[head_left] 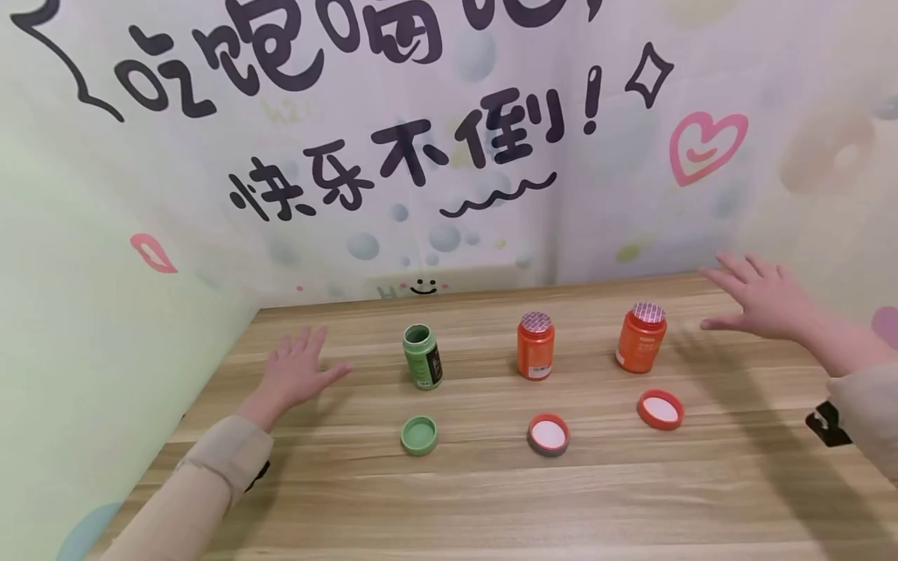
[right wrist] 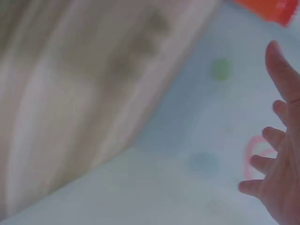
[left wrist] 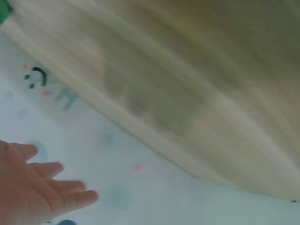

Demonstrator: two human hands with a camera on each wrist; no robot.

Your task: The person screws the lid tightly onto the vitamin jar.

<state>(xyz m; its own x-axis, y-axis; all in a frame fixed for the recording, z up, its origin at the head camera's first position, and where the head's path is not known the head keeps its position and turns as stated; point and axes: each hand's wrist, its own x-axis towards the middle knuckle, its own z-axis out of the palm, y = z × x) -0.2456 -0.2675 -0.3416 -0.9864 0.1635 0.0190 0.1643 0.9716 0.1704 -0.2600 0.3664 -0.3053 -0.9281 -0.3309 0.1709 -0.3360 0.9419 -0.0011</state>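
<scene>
My left hand (head_left: 295,370) is spread over the left part of the table, fingers straight, holding nothing. To its right stands an uncapped green bottle (head_left: 423,358), with a green cap (head_left: 419,435) lying hollow side up in front of it. An orange-red bottle (head_left: 536,348) with a patterned foil seal stands mid-table, its white-lined cap (head_left: 549,434) in front. Further right is another sealed orange-red bottle (head_left: 641,338); a red cap (head_left: 660,409) lies before it. My right hand (head_left: 761,300), fingers spread and nothing held, hovers right of that bottle.
The wooden table (head_left: 477,510) ends at a back wall covering (head_left: 596,226) with large dark writing and drawings. A pale green wall (head_left: 91,327) borders the left side. Shadows of both arms fall on the wood.
</scene>
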